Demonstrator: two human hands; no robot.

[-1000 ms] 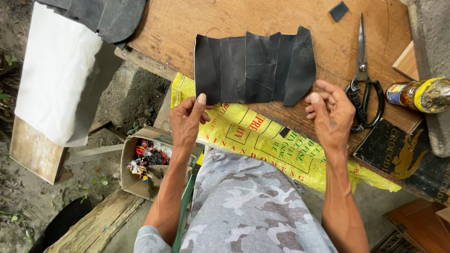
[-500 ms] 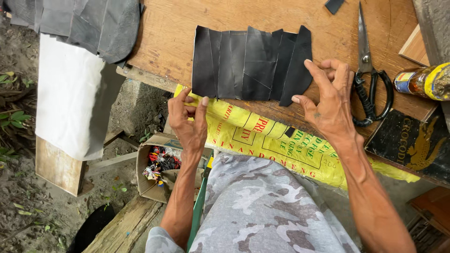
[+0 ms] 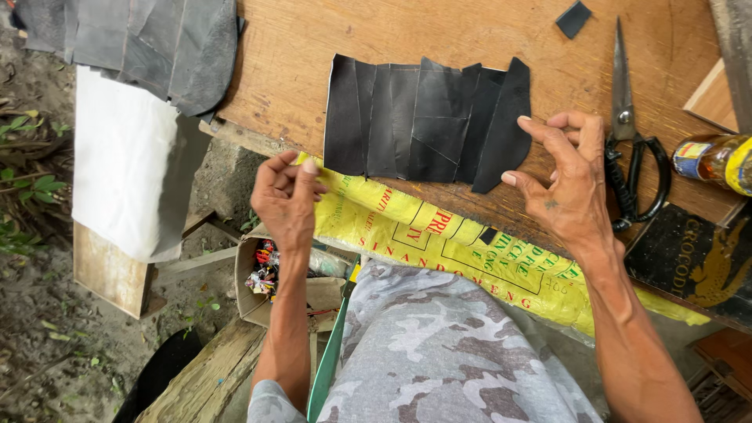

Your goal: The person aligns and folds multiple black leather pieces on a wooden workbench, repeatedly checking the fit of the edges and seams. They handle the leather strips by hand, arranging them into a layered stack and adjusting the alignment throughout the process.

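Observation:
A row of overlapping black sheet pieces (image 3: 427, 125) lies flat on the wooden board (image 3: 313, 47). My right hand (image 3: 568, 184) hovers at the row's right end, fingers spread, with two fingertips at the edge of the last black piece. My left hand (image 3: 286, 196) is below the row's left end, fingers curled in against the thumb over the corner of the yellow printed sack (image 3: 446, 239). I see nothing held in either hand. The sack hangs over the board's front edge onto my lap.
Black-handled scissors (image 3: 627, 133) lie right of my right hand, with a bottle (image 3: 717, 160) and a dark printed box (image 3: 693, 262) beyond. A small black scrap (image 3: 573, 19) lies at the top. Dark sheets (image 3: 157, 47) and a white panel (image 3: 125, 157) sit left; a small box of bits (image 3: 266, 274) sits below.
My right hand has risen from the sack to the right edge of the black pieces. My left hand's fingers have curled in. The black row has not moved.

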